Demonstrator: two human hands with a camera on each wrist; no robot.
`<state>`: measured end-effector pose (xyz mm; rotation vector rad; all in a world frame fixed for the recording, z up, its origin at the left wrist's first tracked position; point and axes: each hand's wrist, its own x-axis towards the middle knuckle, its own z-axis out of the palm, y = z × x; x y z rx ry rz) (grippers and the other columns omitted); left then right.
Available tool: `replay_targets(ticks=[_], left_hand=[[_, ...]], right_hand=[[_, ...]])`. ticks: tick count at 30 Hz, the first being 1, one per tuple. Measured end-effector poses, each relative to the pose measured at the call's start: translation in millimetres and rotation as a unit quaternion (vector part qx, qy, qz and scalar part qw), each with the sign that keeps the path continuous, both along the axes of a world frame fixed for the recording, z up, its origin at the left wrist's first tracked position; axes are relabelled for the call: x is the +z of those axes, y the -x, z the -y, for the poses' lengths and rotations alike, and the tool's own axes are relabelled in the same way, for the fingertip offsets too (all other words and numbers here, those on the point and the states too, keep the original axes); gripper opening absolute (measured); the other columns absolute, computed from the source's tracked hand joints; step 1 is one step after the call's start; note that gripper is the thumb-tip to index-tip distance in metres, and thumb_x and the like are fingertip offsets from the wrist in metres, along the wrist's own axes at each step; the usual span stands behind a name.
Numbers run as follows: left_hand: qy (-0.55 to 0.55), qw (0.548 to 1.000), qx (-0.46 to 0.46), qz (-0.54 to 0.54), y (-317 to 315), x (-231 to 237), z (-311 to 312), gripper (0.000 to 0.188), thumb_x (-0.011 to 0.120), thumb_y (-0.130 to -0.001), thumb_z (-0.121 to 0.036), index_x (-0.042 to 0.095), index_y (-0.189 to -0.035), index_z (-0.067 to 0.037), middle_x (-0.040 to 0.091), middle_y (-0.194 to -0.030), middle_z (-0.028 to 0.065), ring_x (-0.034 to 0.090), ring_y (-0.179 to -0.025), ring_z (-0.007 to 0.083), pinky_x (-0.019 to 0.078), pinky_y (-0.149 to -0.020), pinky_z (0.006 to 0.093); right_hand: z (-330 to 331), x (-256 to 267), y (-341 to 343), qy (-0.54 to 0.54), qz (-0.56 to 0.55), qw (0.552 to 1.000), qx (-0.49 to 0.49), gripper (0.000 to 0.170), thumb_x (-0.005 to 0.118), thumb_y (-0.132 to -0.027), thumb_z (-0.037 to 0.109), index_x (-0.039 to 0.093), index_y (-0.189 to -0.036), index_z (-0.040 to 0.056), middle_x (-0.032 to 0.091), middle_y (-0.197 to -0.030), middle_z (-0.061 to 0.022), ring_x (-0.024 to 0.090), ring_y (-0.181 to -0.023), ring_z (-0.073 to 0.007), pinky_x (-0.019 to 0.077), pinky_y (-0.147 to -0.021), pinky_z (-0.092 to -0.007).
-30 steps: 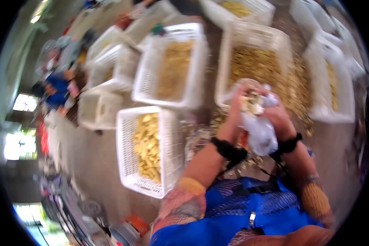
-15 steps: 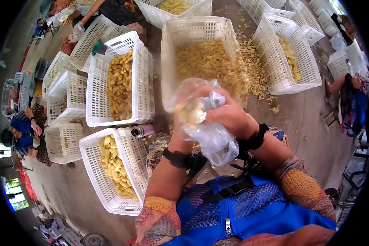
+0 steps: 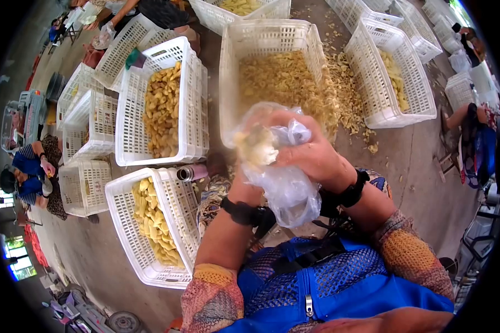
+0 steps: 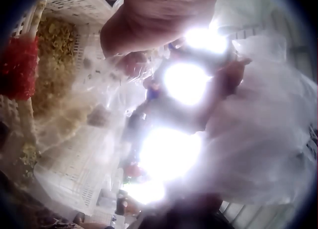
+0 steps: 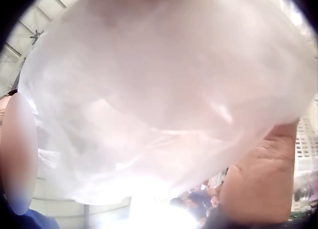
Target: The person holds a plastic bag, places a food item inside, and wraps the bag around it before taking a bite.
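What a big stage: the far crate (image 3: pixel 231 66) stood straight beyond the 2 hands, loaded with yellow-brown scraps (image 3: pixel 283 77)! Off to the left, the near crate (image 3: pixel 184 200) sat well apart from the action, with pale yellow pieces (image 3: pixel 155 222) piled inside. In close, the plastic bag (image 3: pixel 291 200) hung in crumpled folds on the near side of the grip, and the right hand (image 3: pixel 316 158) had its fingers curled round a bunched part of it, clamped! The left hand (image 3: pixel 246 180) lay to the near left, film and blur across its fingers; whether they were apart or closed, I could not tell.

And there, the smallest player, the pale lump (image 3: pixel 259 149): between the 2 hands, directly left of the right thumb! Its bright white end faced right, toward that thumb; its long axis was too smeared to call. The right hand looked the nearer, its thumb right by the white end, touching or barely apart, the blur would not say. By my reckoning, everything turned on that: lump to the left, thumb to the right, hardly any gap to cover.
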<state>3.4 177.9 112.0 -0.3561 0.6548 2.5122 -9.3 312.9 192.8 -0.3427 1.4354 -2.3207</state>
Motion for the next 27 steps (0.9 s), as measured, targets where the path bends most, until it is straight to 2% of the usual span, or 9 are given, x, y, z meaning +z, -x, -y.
replay_targets(ticks=[2, 5, 6, 9, 11, 13, 16, 22, 27], left_hand=[[-0.025, 0.998, -0.006, -0.060, 0, -1, 2, 0.030, 0.045, -0.095, -0.024, 0.047, -0.115, -0.002, 0.056, -0.106, 0.0095, 0.059, -0.095, 0.0205, 0.0532, -0.080, 0.0311], [0.012, 0.995, -0.008, -0.094, -2, 2, 2, 0.028, 0.047, -0.094, -0.023, 0.049, -0.113, -0.003, 0.057, -0.104, 0.0089, 0.059, -0.094, 0.0202, 0.0531, -0.080, 0.0319], [0.017, 0.995, -0.008, -0.094, -3, -1, 1, 0.027, 0.047, -0.094, -0.023, 0.049, -0.113, -0.003, 0.057, -0.104, 0.0089, 0.059, -0.093, 0.0201, 0.0531, -0.080, 0.0321], [0.026, 0.996, -0.015, -0.086, 1, -6, -2, 0.026, 0.049, -0.093, -0.023, 0.050, -0.110, -0.004, 0.057, -0.102, 0.0087, 0.059, -0.091, 0.0197, 0.0531, -0.079, 0.0326], [0.030, 0.996, -0.022, -0.082, 3, -9, -3, 0.025, 0.050, -0.093, -0.022, 0.051, -0.109, -0.004, 0.058, -0.101, 0.0086, 0.059, -0.090, 0.0194, 0.0531, -0.079, 0.0330], [0.026, 0.997, -0.026, -0.067, 2, -9, -3, 0.024, 0.050, -0.092, -0.022, 0.052, -0.108, -0.004, 0.058, -0.100, 0.0085, 0.059, -0.089, 0.0192, 0.0531, -0.078, 0.0333], [0.008, 0.998, -0.036, -0.046, -2, -8, 0, 0.022, 0.052, -0.092, -0.022, 0.053, -0.105, -0.005, 0.059, -0.098, 0.0083, 0.059, -0.087, 0.0188, 0.0531, -0.077, 0.0338], [-0.067, 0.995, -0.049, 0.049, 7, -17, -3, 0.019, 0.055, -0.090, -0.022, 0.055, -0.101, -0.006, 0.060, -0.095, 0.0080, 0.058, -0.083, 0.0181, 0.0531, -0.076, 0.0349], [-0.116, 0.978, -0.002, 0.172, 34, -28, -13, 0.016, 0.057, -0.089, -0.021, 0.057, -0.097, -0.007, 0.061, -0.092, 0.0078, 0.058, -0.080, 0.0174, 0.0531, -0.074, 0.0357]], right_hand=[[0, 1, -1, -0.004, -0.012, 1.000, 0.001, 0.041, 0.069, -0.069, 0.003, 0.059, -0.108, -0.0001, 0.056, -0.105, -0.0046, 0.054, -0.097, -0.0134, 0.0424, -0.087, -0.0267], [-2, 4, -5, 0.005, -0.018, 1.000, 0.008, 0.042, 0.071, -0.069, 0.006, 0.059, -0.108, -0.0004, 0.056, -0.105, -0.0051, 0.054, -0.097, -0.0132, 0.0421, -0.087, -0.0272], [-3, 8, -5, 0.010, -0.018, 1.000, 0.011, 0.043, 0.072, -0.069, 0.007, 0.059, -0.109, -0.0004, 0.057, -0.105, -0.0053, 0.054, -0.096, -0.0131, 0.0419, -0.087, -0.0273], [-5, 18, -7, -0.023, -0.147, 0.988, 0.028, 0.045, 0.074, -0.068, 0.008, 0.059, -0.110, 0.0001, 0.057, -0.106, -0.0056, 0.053, -0.097, -0.0135, 0.0410, -0.088, -0.0277], [-7, 25, -15, 0.015, -0.112, 0.993, 0.031, 0.047, 0.075, -0.068, 0.008, 0.059, -0.111, 0.0001, 0.057, -0.107, -0.0057, 0.053, -0.098, -0.0139, 0.0403, -0.088, -0.0280], [-7, 26, -20, 0.043, -0.084, 0.995, 0.031, 0.049, 0.076, -0.067, 0.008, 0.059, -0.112, 0.0004, 0.057, -0.108, -0.0053, 0.051, -0.101, -0.0146, 0.0393, -0.089, -0.0286], [-9, 24, -16, -0.003, -0.147, 0.989, 0.013, 0.049, 0.076, -0.067, 0.007, 0.059, -0.112, 0.0008, 0.057, -0.107, -0.0052, 0.053, -0.099, -0.0146, 0.0398, -0.088, -0.0280], [-13, 35, -21, -0.003, -0.048, 0.999, 0.000, 0.047, 0.076, -0.067, 0.009, 0.059, -0.111, 0.0010, 0.059, -0.102, -0.0054, 0.055, -0.095, -0.0150, 0.0415, -0.086, -0.0277], [-15, 43, -29, 0.097, -0.090, 0.990, 0.051, 0.045, 0.074, -0.070, 0.010, 0.058, -0.110, -0.0032, 0.060, -0.102, -0.0092, 0.055, -0.097, -0.0174, 0.0411, -0.087, -0.0303]])
